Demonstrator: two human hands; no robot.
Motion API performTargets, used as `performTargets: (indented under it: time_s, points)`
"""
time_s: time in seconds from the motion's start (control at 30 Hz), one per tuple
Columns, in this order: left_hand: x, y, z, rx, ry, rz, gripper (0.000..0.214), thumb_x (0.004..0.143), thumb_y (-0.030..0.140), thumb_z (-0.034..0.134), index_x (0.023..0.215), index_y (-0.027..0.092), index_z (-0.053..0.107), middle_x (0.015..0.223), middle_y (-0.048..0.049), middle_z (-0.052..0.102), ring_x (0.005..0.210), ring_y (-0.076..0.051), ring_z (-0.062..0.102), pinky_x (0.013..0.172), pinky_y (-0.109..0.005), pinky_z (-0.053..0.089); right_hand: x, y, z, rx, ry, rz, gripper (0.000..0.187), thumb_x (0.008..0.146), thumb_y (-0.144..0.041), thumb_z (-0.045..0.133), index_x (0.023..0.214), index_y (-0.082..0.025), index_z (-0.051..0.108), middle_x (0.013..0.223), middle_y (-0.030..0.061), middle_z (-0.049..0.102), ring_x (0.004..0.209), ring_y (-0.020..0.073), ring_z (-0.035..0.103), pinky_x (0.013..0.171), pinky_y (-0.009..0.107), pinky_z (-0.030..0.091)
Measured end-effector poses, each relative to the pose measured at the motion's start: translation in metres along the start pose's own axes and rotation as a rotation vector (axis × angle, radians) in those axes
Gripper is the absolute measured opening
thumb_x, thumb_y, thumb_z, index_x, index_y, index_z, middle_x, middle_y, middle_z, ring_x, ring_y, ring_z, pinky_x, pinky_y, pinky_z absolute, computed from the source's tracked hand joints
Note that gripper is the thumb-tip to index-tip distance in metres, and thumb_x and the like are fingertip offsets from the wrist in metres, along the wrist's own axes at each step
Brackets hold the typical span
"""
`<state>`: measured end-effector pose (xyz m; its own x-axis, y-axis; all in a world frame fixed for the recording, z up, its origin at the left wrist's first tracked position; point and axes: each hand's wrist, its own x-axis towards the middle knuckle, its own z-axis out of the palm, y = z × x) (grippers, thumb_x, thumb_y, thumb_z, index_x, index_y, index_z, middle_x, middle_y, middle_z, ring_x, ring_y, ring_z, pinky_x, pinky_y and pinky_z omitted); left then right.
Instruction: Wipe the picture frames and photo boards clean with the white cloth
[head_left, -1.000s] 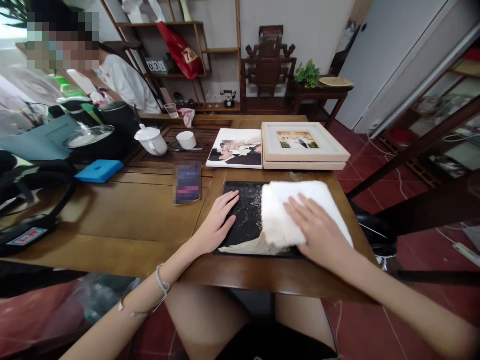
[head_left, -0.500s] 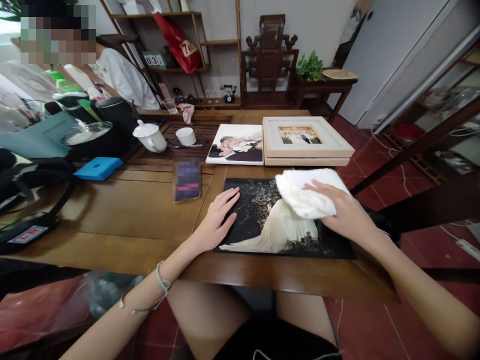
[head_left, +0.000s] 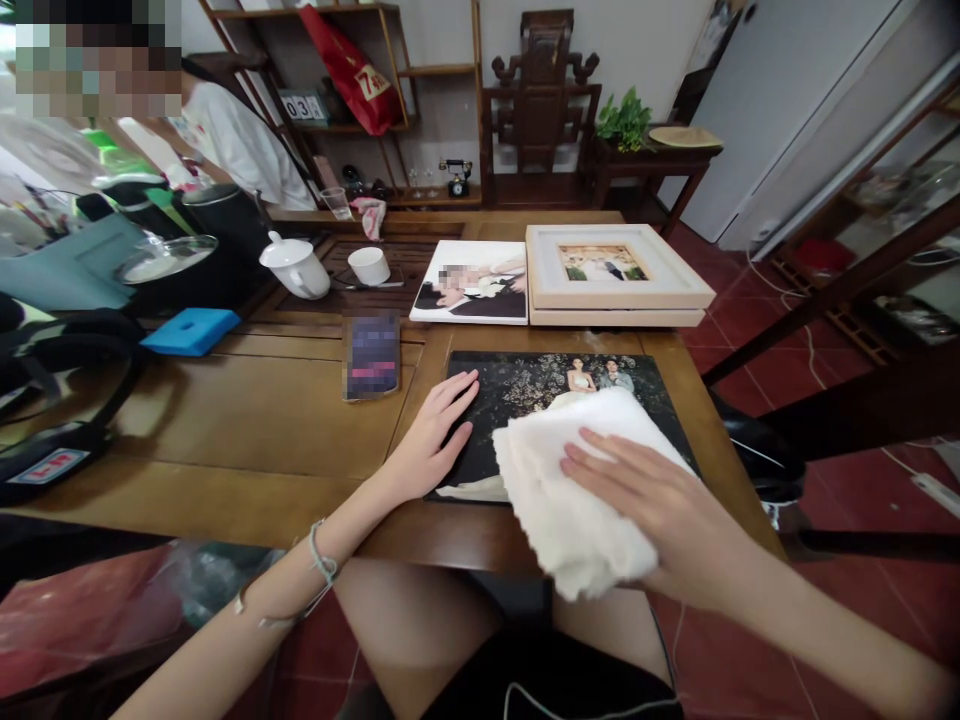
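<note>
A dark photo print [head_left: 525, 385] lies flat near the front edge of the wooden table [head_left: 285, 420]. My left hand [head_left: 433, 440] rests open on the print's left edge, fingers flat and slightly spread. My right hand [head_left: 645, 505] presses flat on a folded white cloth [head_left: 562, 490], which covers the print's lower right part and hangs over the table's front edge. The fingers of the right hand lie stretched on the cloth.
Behind the print lie another photo print [head_left: 472, 285] and a pale framed picture [head_left: 611, 275]. A white teapot [head_left: 296, 268], a cup [head_left: 370, 265], a blue box [head_left: 191, 330] and a dark card [head_left: 371, 355] sit to the left. Another person sits at the far left.
My right hand slid the white cloth from the print's upper right down toward me, over the table's front edge. The left hand stayed on the print's left edge.
</note>
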<state>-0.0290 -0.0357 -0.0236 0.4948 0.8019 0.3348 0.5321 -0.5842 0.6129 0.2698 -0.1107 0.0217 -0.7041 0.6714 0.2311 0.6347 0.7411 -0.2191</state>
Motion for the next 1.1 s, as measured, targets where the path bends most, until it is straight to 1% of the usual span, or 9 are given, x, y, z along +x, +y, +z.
performTargets:
  time_s: [0.17,0.27,0.33,0.53,0.6,0.67,0.77,0.93,1.1]
  points:
    - [-0.001,0.0,-0.001,-0.001,0.001,-0.003,0.049,0.099,0.025,0.038,0.148,0.028,0.035,0.154,-0.0086,0.036,0.143,-0.027,0.029,0.118,-0.056,0.024,0.017,0.078,-0.007,0.009,0.135,0.202,0.077,0.06,-0.005,0.05,0.136,-0.019,0.054,0.138,0.0074,0.056,0.131,0.0291,0.047,0.107,0.049,0.042]
    - [-0.001,-0.001,-0.001,0.015,-0.004,-0.01,0.049,0.099,0.025,0.038,0.147,0.027,0.035,0.154,-0.009,0.035,0.143,-0.026,0.028,0.118,-0.055,0.023,0.02,0.102,-0.003,-0.035,0.198,0.213,0.071,0.064,-0.006,0.049,0.135,-0.013,0.054,0.137,0.0117,0.056,0.132,0.0306,0.045,0.108,0.051,0.04]
    - [-0.001,-0.001,0.0,0.019,-0.004,-0.01,0.048,0.099,0.025,0.038,0.147,0.025,0.036,0.154,-0.0097,0.035,0.144,-0.026,0.028,0.119,-0.054,0.022,0.015,0.096,-0.001,-0.067,0.172,0.162,0.072,0.064,-0.005,0.049,0.136,-0.009,0.051,0.139,0.0151,0.054,0.136,0.0316,0.041,0.11,0.053,0.036]
    - [-0.001,-0.001,0.001,0.02,0.0,-0.015,0.048,0.098,0.026,0.039,0.147,0.026,0.037,0.154,-0.0092,0.036,0.143,-0.026,0.029,0.118,-0.054,0.023,-0.017,0.02,0.004,-0.08,0.055,-0.006,0.078,0.071,-0.008,0.054,0.147,-0.011,0.036,0.148,0.0149,0.043,0.144,0.0318,0.023,0.114,0.056,0.028]
    - [0.0,-0.001,0.001,0.023,0.0,-0.013,0.049,0.099,0.026,0.038,0.147,0.026,0.036,0.154,-0.0091,0.036,0.143,-0.026,0.029,0.118,-0.054,0.023,-0.023,0.008,0.002,-0.07,0.044,-0.042,0.075,0.074,-0.014,0.057,0.147,-0.012,0.037,0.148,0.0136,0.043,0.144,0.0318,0.023,0.114,0.055,0.029]
    - [0.0,-0.002,0.0,0.022,-0.002,-0.01,0.048,0.098,0.026,0.039,0.147,0.026,0.037,0.154,-0.0093,0.036,0.143,-0.026,0.029,0.118,-0.054,0.023,-0.023,0.014,-0.001,-0.045,0.024,-0.047,0.073,0.075,-0.014,0.057,0.145,-0.015,0.04,0.147,0.0102,0.045,0.142,0.0296,0.028,0.113,0.051,0.031]
    - [0.002,-0.004,-0.003,0.012,-0.009,0.009,0.048,0.098,0.026,0.041,0.145,0.025,0.039,0.153,-0.0103,0.038,0.142,-0.026,0.031,0.118,-0.054,0.024,-0.01,0.048,-0.005,-0.006,0.034,0.01,0.075,0.068,-0.007,0.053,0.141,-0.019,0.046,0.144,0.0065,0.05,0.139,0.0259,0.036,0.112,0.048,0.035]
    - [0.003,-0.007,-0.007,0.013,-0.02,0.029,0.047,0.097,0.027,0.044,0.144,0.026,0.041,0.152,-0.0105,0.039,0.141,-0.027,0.033,0.117,-0.055,0.026,0.023,0.096,0.0,-0.075,0.149,0.169,0.073,0.06,-0.006,0.05,0.133,-0.011,0.055,0.138,0.0136,0.055,0.134,0.0302,0.044,0.109,0.052,0.037]
    - [0.001,-0.003,-0.007,0.015,0.0,0.014,0.047,0.097,0.029,0.046,0.143,0.026,0.043,0.15,-0.0111,0.041,0.14,-0.027,0.035,0.116,-0.055,0.028,0.032,0.061,0.008,-0.119,0.09,0.133,0.075,0.061,-0.006,0.052,0.136,-0.006,0.05,0.141,0.0178,0.05,0.138,0.0336,0.036,0.111,0.056,0.033]
